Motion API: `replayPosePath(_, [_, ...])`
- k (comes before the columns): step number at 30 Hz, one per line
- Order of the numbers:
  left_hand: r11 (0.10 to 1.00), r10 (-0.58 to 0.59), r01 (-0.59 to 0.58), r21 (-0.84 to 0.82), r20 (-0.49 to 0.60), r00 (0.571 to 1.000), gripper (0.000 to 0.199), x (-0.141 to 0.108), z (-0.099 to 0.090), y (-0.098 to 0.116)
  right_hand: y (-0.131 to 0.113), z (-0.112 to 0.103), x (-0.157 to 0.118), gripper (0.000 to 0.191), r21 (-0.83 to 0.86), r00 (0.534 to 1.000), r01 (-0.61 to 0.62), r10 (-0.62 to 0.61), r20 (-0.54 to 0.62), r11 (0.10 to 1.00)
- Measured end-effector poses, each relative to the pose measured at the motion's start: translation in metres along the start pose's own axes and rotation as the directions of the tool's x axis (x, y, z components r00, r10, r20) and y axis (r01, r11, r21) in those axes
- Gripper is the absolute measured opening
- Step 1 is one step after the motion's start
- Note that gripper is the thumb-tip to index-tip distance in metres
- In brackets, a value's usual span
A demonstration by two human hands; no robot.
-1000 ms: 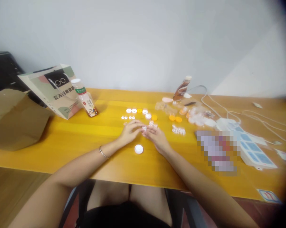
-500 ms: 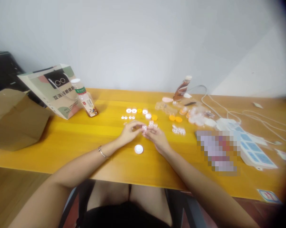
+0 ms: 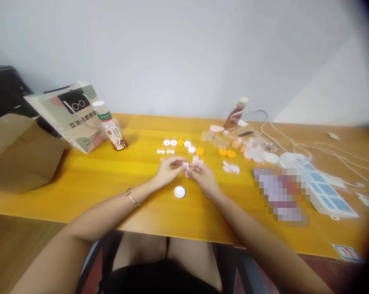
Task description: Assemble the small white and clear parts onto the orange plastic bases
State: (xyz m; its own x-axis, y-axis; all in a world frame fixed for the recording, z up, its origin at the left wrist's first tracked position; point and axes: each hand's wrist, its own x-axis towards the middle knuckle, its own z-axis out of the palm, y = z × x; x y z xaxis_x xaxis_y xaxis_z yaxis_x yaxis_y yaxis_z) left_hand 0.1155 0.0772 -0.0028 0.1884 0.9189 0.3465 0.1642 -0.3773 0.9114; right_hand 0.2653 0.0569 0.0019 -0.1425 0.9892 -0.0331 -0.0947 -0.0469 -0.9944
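Between the fingertips of both hands I hold small white dice (image 3: 186, 166) with reddish dots; blur and fingers hide how many. My left hand (image 3: 170, 169) pinches them from the left, thumb and forefinger bent around. From the right, my right hand (image 3: 202, 176) closes its fingertips on them. More dotted dice (image 3: 196, 160) lie just behind my right fingers. A round white lid (image 3: 179, 192) rests on the table below my hands. Beyond them is a curved row of white and yellow discs (image 3: 180, 142), with several small white pointed pieces (image 3: 165, 151) in front.
Further right lie a pile of dice (image 3: 231, 167), orange caps (image 3: 227, 153) and clear plastic pieces (image 3: 252, 149). A cola bottle (image 3: 235, 115), cables and a power strip (image 3: 325, 190) stand behind. At left are a drink bottle (image 3: 113, 130), a paper bag (image 3: 77, 120) and a brown bag (image 3: 22, 153).
The dice between my fingertips have turned slightly and show less of their dotted faces. My hands stay in almost the same place; the objects on the table have not moved.
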Motion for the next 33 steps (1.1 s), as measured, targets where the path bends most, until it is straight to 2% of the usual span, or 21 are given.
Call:
replayPosePath(2, [1.0, -0.005, 0.005, 0.009, 0.006, 1.0, 0.023, 0.001, -0.002, 0.003, -0.007, -0.003, -0.001, 0.03, -0.202, 0.994, 0.085, -0.096, -0.043, 0.976])
replayPosePath(4, [1.0, 0.0, 0.0, 0.025, -0.002, 1.0, 0.022, 0.002, -0.005, 0.005, -0.017, -0.008, -0.005, 0.031, -0.405, 0.978, 0.164, -0.203, -0.055, 0.899])
replayPosePath(5, [1.0, 0.004, -0.004, 0.029, -0.01, 1.0, 0.022, 0.004, -0.008, 0.006, -0.021, -0.01, -0.007, 0.031, -0.482, 0.975, 0.188, -0.221, -0.011, 0.856])
replayPosePath(7, [1.0, 0.013, -0.013, 0.023, -0.021, 1.0, 0.022, 0.007, -0.013, 0.006, -0.027, -0.013, -0.014, 0.033, -0.586, 0.969, 0.243, -0.166, 0.182, 0.773])
replayPosePath(9, [1.0, 0.018, -0.018, 0.015, -0.001, 1.0, 0.022, 0.01, -0.018, 0.004, -0.028, -0.012, -0.021, 0.043, -0.646, 0.932, 0.322, -0.111, 0.345, 0.692])
replayPosePath(11, [0.999, 0.022, -0.023, 0.029, 0.035, 0.999, 0.023, 0.013, -0.023, 0.002, -0.023, -0.007, -0.026, 0.051, -0.678, 0.892, 0.393, -0.081, 0.444, 0.621])
replayPosePath(14, [0.997, 0.037, -0.041, 0.059, 0.075, 0.996, 0.024, 0.016, -0.027, 0.001, -0.01, 0.0, -0.028, 0.038, -0.683, 0.859, 0.436, -0.045, 0.509, 0.586])
replayPosePath(17, [0.995, 0.059, -0.07, 0.074, 0.142, 0.988, 0.021, 0.017, -0.03, 0.002, 0.001, 0.003, -0.023, 0.022, -0.688, 0.877, 0.422, -0.074, 0.475, 0.591])
replayPosePath(22, [0.991, 0.029, -0.076, 0.11, 0.375, 0.926, 0.018, 0.015, -0.031, -0.001, 0.011, -0.004, -0.006, 0.02, -0.723, 0.921, 0.385, -0.189, 0.341, 0.573])
replayPosePath(26, [0.981, 0.033, -0.108, 0.162, 0.406, 0.913, 0.02, 0.012, -0.029, -0.003, 0.015, -0.008, 0.001, 0.021, -0.753, 0.932, 0.362, -0.227, 0.282, 0.549])
replayPosePath(33, [0.951, 0.087, -0.21, 0.226, 0.457, 0.885, 0.018, 0.008, -0.027, 0.004, 0.018, -0.008, 0.004, 0.02, -0.762, 0.925, 0.379, -0.238, 0.296, 0.525])
